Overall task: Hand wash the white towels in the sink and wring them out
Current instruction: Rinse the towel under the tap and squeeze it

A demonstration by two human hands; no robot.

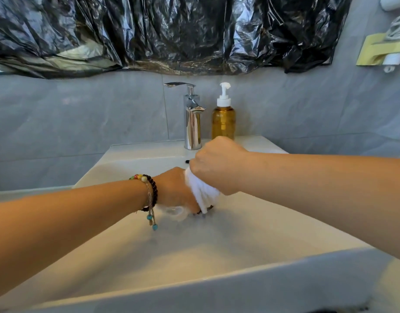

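Both hands meet over the middle of the white sink (131, 249), each closed tight around the same white towel (202, 190). The right hand (213, 164) is the higher one, a fist gripping the upper end of the twisted cloth, knuckles turned toward the left. The left hand (176, 188) sits just below and beside it, wrapped around the lower part, with a bunched end of the towel sticking out under its wrist close to the basin floor. A pointed tail of cloth hangs down between the two hands toward the drain. Beaded bracelets (150, 190) circle the left wrist. Beyond the right hand, on the sink's back ledge, stand a chrome faucet (192, 118) and, just to its right, an amber pump bottle (223, 118).
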